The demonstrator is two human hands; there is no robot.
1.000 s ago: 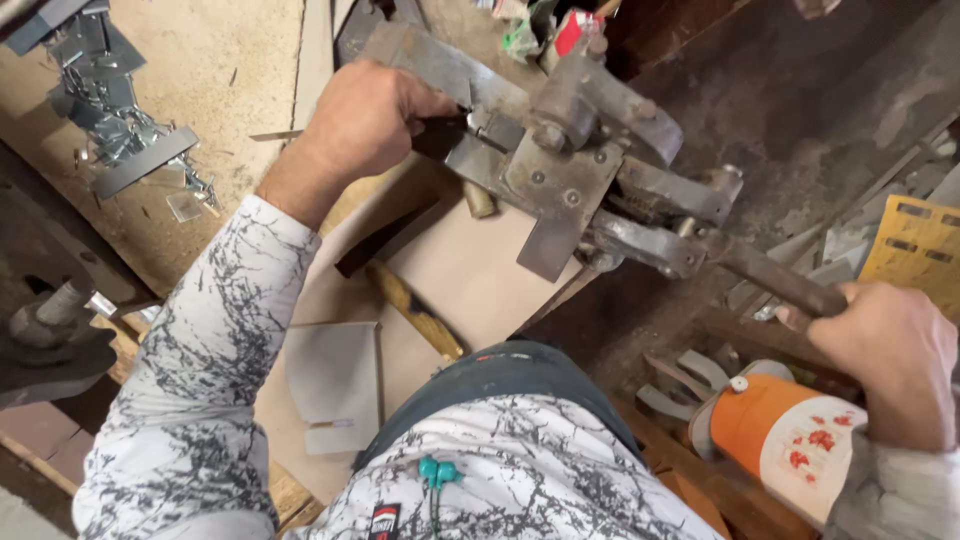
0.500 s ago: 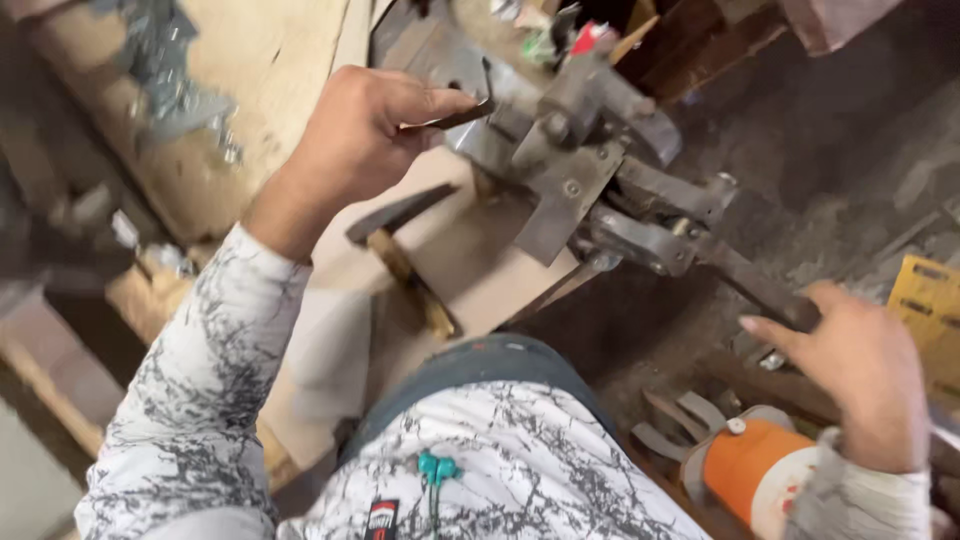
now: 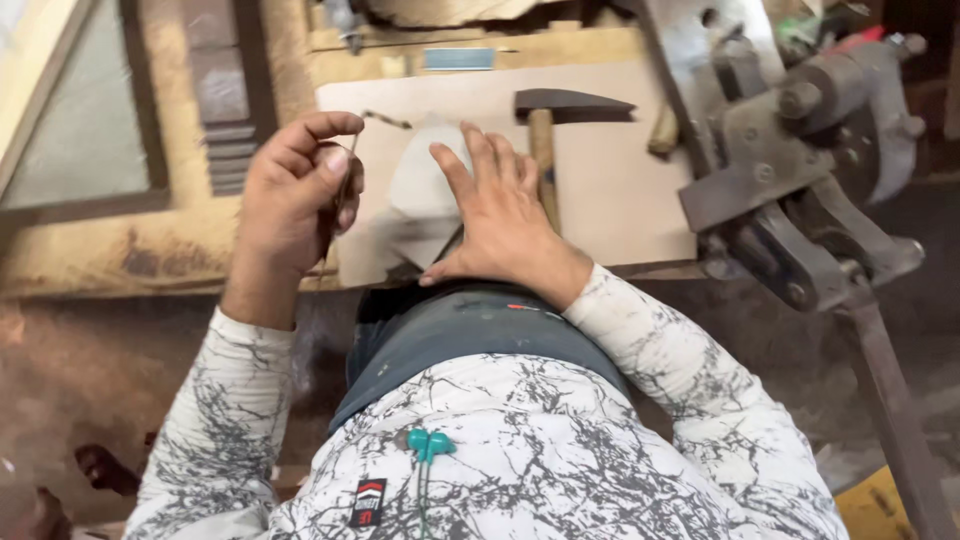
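My left hand (image 3: 295,190) is raised over the left end of a pale board (image 3: 600,190) and pinches a thin dark metal strip (image 3: 345,190) between thumb and fingers. My right hand (image 3: 500,215) lies flat with spread fingers on the board, next to a whitish folded sheet (image 3: 415,205). A hammer (image 3: 548,125) with a wooden handle lies on the board just beyond my right fingers. A small twisted wire piece (image 3: 385,118) rests near the board's far left corner.
A heavy grey metal lever press (image 3: 800,170) stands at the right, its long rusty handle (image 3: 890,400) slanting down toward the lower right. Wooden planks and a framed panel (image 3: 90,120) fill the left. Dusty floor lies below the bench edge.
My right hand has left the press handle and come across onto the board. My left hand has drawn back from the press with the thin metal strip. The view has swung left.
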